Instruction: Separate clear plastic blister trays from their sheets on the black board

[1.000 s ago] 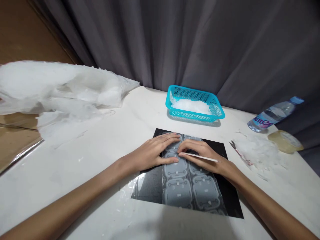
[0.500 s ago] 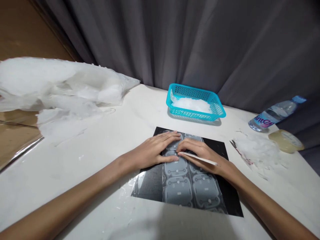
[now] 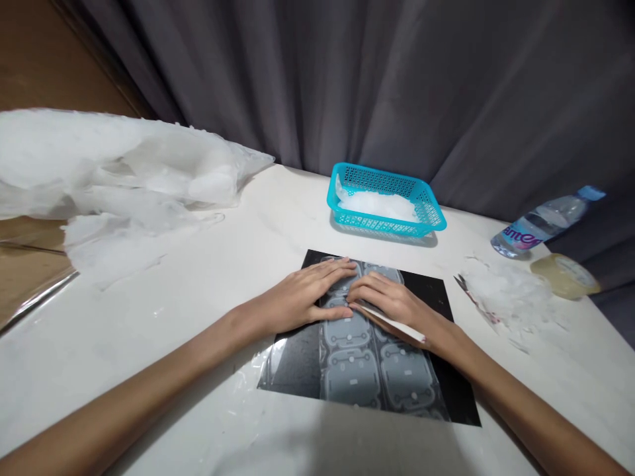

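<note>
A black sheet (image 3: 429, 292) lies flat on the white table, covered partly by clear plastic film with two columns of grey printed panels (image 3: 351, 373). My left hand (image 3: 310, 294) rests flat on the sheet's upper left part, fingers stretched and thumb apart, holding nothing. Just right of it, my right hand (image 3: 389, 296) has bent fingers closed round a thin, flat white strip (image 3: 399, 325). That strip slants down to the right under my palm; its far end touches or nears the film close to my left thumb. My right fingers hide part of the panels.
A turquoise basket (image 3: 333, 198) holding white fluffy material stands behind the sheet. On the right are scissors (image 3: 469, 291), white fluff (image 3: 516, 291), a tape roll (image 3: 565, 276) and a tilted-looking water bottle (image 3: 543, 228). A plastic bag of white stuffing (image 3: 149, 158) lies on the left.
The white strip has turned in my right hand, so more of its flat face shows. My right hand has shifted slightly; my left hand stays in place. The whole view has moved a little.
</note>
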The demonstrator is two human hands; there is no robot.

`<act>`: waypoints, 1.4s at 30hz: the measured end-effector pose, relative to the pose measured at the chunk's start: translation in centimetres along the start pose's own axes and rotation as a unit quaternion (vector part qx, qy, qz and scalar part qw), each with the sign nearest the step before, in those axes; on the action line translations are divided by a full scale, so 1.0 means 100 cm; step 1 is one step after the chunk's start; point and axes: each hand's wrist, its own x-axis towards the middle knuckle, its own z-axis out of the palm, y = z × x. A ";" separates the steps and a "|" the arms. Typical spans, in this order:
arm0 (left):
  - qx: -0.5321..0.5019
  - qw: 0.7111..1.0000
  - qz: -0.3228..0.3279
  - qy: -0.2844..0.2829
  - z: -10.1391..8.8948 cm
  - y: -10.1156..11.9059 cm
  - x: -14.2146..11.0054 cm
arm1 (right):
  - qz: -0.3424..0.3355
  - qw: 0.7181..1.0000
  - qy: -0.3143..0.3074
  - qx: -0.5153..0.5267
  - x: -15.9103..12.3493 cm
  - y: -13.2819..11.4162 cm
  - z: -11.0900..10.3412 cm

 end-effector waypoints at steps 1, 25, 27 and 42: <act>-0.004 1.000 0.002 0.002 0.000 0.000 0.000 | 0.003 1.000 0.004 -0.020 -0.001 0.002 0.004; -0.137 0.974 -0.034 0.177 -0.007 0.018 0.007 | 0.146 0.978 0.054 0.139 0.016 -0.025 -0.072; -0.196 0.964 -0.076 0.164 -0.009 0.023 0.009 | 0.158 0.968 0.079 0.177 0.020 -0.032 -0.071; -0.489 0.837 -0.204 0.137 -0.004 0.020 0.010 | 0.103 0.979 0.169 0.050 0.009 -0.006 -0.005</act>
